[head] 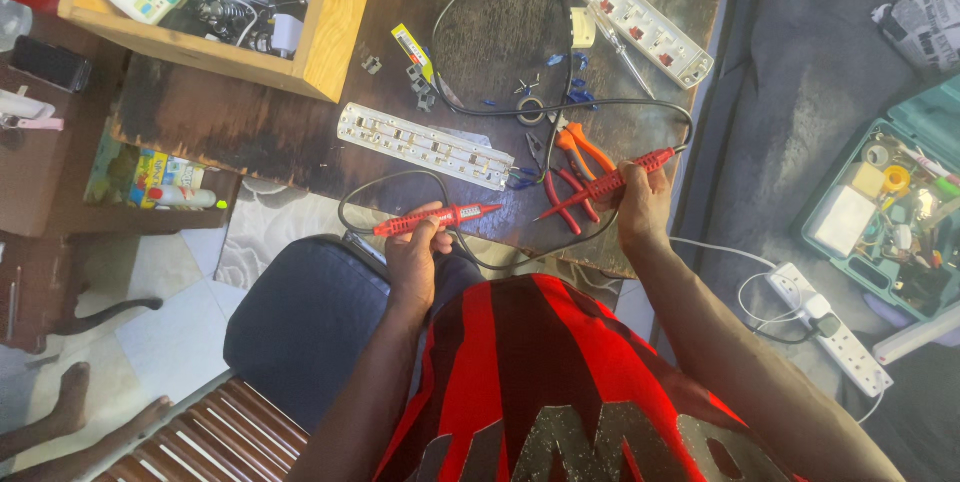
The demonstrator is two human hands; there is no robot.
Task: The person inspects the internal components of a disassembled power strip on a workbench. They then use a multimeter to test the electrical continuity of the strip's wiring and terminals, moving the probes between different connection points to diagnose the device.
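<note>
Fingers first: your left hand [412, 260] is curled round a red probe [437, 219], tip pointing right, and your right hand [642, 204] is wrapped round a second red probe [606, 184], tip angled down-left. Both are full grips, nothing loose. The two tips face each other over the near edge of the worktop [250, 127], apart and not touching, and neither one rests on anything that I can see.

So my read is that you're at the "probes in hand, about to test" step, not actually measuring yet. Black leads [392, 180] loop off both probes and run back across the worktop; I can't tell where they end up.

Just beyond the tips lie red-handled pliers [572, 194] and orange-handled cutters [583, 149], partly under the right probe. Left of those sits the opened strip [425, 145], pale and long, with its inner contacts facing up, which looks like the likeliest thing to probe. The next move would call for steering both tips over to it and landing each on one contact, without dragging the leads through the little blue bits and small screws scattered near a tape roll [531, 110].

Further back there's a white power strip [628, 10] lying diagonally, a small yellow tool [411, 48], and a wooden box [335, 27] full of odds and ends at the far left. Off to your right on the floor are another strip [830, 327] and a teal toolbox [885, 217].
</note>
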